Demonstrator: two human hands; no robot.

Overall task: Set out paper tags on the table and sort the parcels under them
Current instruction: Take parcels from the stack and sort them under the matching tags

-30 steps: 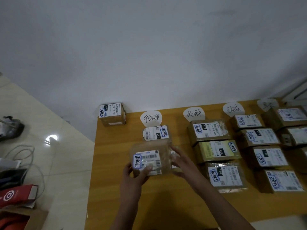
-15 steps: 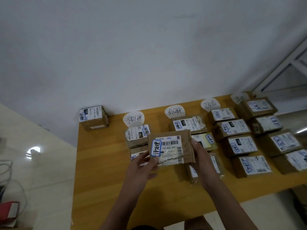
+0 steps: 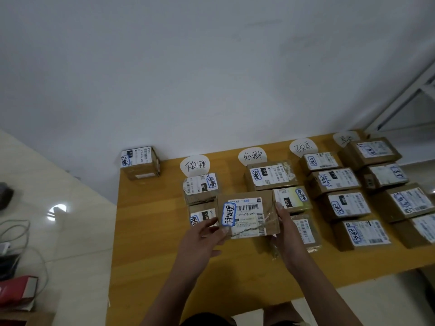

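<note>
Both hands hold one brown parcel (image 3: 248, 215) above the wooden table (image 3: 146, 231), label face up. The left hand (image 3: 202, 234) grips its left end with the thumb lying on top beside a blue-edged sticker. The right hand (image 3: 286, 229) clasps its right end, with the fingers running up that side. The parcel hangs near the front of the two left columns. It covers much of the second box (image 3: 201, 217) in the first column and the left edge of a pale-labelled box (image 3: 292, 198) in the next. Along the far edge lie four round paper tags with handwriting: the first tag (image 3: 195, 165), the second tag (image 3: 252, 156), the third tag (image 3: 302, 147) and the fourth tag (image 3: 345, 138), which is blurred. Rows of labelled boxes run toward the near edge below each tag, and the right forearm crosses in front of the nearest box (image 3: 304, 231) of the second column. A lone box (image 3: 140, 162) sits on the far left corner, apart from the tags. On the tiled floor at left lie loose cables (image 3: 21, 231) and a red object (image 3: 16, 290). A white window frame (image 3: 404, 102) rises at the far right.
</note>
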